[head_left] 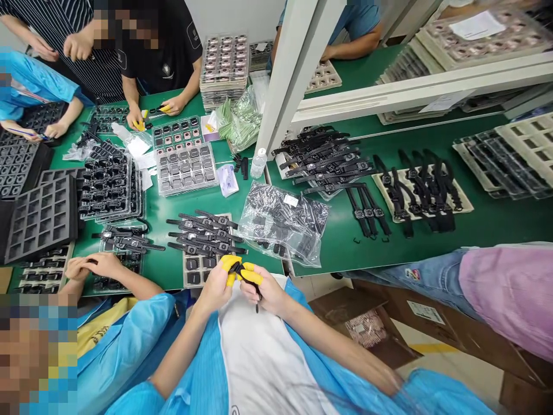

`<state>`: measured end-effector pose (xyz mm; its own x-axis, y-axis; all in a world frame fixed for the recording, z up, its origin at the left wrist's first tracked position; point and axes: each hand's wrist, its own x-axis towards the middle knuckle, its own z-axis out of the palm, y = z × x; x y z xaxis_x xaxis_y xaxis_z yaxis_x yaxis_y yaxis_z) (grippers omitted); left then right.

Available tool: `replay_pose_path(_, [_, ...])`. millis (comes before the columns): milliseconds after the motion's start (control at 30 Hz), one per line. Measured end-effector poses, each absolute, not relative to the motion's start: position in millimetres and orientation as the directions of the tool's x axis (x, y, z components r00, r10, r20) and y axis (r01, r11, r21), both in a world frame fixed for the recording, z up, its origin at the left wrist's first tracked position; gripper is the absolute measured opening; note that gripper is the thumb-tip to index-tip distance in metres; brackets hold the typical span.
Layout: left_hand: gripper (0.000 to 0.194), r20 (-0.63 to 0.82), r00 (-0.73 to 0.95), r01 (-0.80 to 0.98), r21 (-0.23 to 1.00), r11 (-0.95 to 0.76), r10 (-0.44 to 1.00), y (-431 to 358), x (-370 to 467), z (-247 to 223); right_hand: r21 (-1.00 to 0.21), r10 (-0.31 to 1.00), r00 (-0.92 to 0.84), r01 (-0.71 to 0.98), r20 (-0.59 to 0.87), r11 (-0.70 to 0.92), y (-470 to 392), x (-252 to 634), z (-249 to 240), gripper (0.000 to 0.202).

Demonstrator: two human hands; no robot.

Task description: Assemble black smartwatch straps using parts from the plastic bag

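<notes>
My left hand (218,282) and my right hand (263,288) meet close to my chest, just below the green table's front edge. Both wear yellow finger cots on the fingertips. Between them they pinch a black watch strap (248,279), which hangs down from my right fingers. Just beyond my hands a tray (196,271) carries several black strapped watches (203,233) laid across it. A clear plastic bag of black straps (283,222) lies to the right of that tray.
A green table (475,225) holds trays of watch bodies (185,167), black foam trays (41,219) and strapped watches (328,161). A neighbour's hands (93,266) rest at the left. Other people work across the table. A white post (294,63) rises mid-table. A pink-sleeved arm (505,288) reaches in at right.
</notes>
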<state>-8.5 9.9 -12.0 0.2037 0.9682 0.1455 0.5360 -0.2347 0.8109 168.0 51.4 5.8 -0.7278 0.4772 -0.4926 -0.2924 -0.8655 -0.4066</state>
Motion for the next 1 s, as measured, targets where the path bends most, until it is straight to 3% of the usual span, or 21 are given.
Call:
replay_pose_path(200, [0.047,0.065,0.264,0.507,0.840,-0.196,0.962,13,-11,-1,-0.369,0.490,-0.679,-0.330,-0.546,-0.869,53,169,7,0.052])
replay_pose_path(400, [0.040,0.050,0.332,0.664,0.697,-0.271,0.942,21,-20,5,-0.431,0.475,-0.662,-0.246,-0.579,-0.868,57,169,10,0.053])
replay_pose_path(567, [0.038,0.005,0.326,0.494,0.851,-0.175,0.945,21,-25,5,-0.467,0.477,-0.678,-0.217,-0.559,-0.857,56,169,8,0.052])
replay_pose_path(633, [0.039,-0.031,0.212,0.408,0.911,-0.060,0.977,17,-20,-1,-0.531,0.526,-0.655,-0.217,-0.543,-0.819,56,168,6,0.051])
replay_pose_path(733, [0.026,-0.062,-0.080,0.236,0.969,0.080,0.995,12,-7,-16,-0.635,0.580,-0.624,-0.168,-0.523,-0.754,55,168,3,0.049])
replay_pose_path(800, [0.023,-0.087,-0.283,0.067,0.992,0.110,0.955,12,0,-23,-0.614,0.508,-0.674,-0.101,-0.537,-0.783,55,170,0,0.048])
replay_pose_path(900, [0.036,-0.196,-0.518,-0.210,0.973,0.098,0.833,21,-4,-23,-0.552,0.325,-0.779,0.033,-0.537,-0.833,56,178,-5,0.042])
replay_pose_path(1000, [0.044,-0.227,-0.668,-0.295,0.955,0.028,0.709,32,-23,-12,-0.584,0.294,-0.774,0.119,-0.561,-0.803,59,186,-9,0.040])
